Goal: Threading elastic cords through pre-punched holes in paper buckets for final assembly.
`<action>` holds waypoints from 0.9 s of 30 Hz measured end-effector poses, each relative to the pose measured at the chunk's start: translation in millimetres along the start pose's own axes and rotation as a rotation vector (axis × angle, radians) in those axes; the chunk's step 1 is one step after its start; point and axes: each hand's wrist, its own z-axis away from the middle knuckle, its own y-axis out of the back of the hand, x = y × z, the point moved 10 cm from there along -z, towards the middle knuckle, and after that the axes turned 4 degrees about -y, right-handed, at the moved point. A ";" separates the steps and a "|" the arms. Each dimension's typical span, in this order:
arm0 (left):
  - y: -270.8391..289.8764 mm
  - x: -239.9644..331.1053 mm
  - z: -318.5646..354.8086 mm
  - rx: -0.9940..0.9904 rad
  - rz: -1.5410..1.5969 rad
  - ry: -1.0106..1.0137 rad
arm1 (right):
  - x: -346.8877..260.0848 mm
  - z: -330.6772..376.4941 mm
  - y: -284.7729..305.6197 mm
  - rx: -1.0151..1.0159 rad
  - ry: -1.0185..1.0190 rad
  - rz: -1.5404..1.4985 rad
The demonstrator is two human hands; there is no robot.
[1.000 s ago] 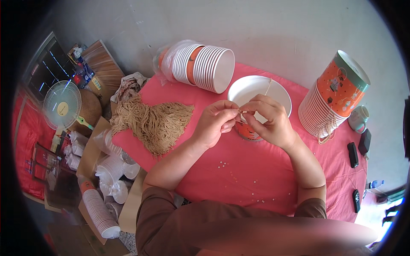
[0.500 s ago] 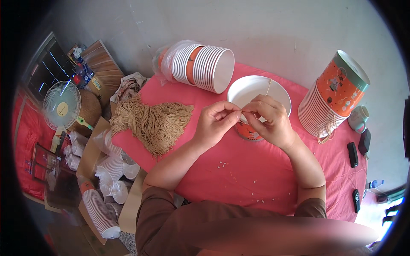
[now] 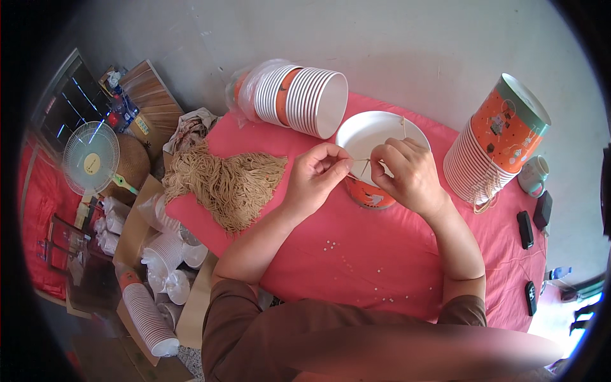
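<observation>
A paper bucket [image 3: 370, 196], white inside and orange outside, stands on the table in front of me. A thin tan cord [image 3: 403, 127] hangs at its far right rim. Over the bucket's near edge, my left hand [image 3: 316, 178] pinches a length of tan cord between thumb and forefinger. Curled beside it, my right hand [image 3: 410, 175] grips the cord too, and a short stretch spans the gap between the hands. Its fingertips are partly hidden. Left of my hands lies a large bundle of tan cords [image 3: 232, 184].
A bagged stack of buckets [image 3: 299, 95] lies at the back. Another stack [image 3: 484, 153], with cords hanging from it, stands right, beside a mug [image 3: 533, 176] and dark objects [image 3: 525, 230]. Small white discs [image 3: 330, 244] dot the red cloth. A carton [image 3: 197, 312] of cups stands left.
My hands have drawn slightly apart, the right one shifting right and the left one a little left. A stretch of cord now shows between them.
</observation>
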 end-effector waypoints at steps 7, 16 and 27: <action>-0.5 -4.4 -1.3 -0.014 -0.105 -0.053 | 7.4 -1.1 2.6 -0.008 -0.017 -0.010; -6.5 2.9 -2.6 -0.093 -0.121 -0.056 | 4.2 0.8 0.6 -0.049 0.039 0.049; -20.2 19.1 3.8 -0.141 -0.244 -0.219 | -21.5 3.5 -5.5 -0.171 0.128 0.001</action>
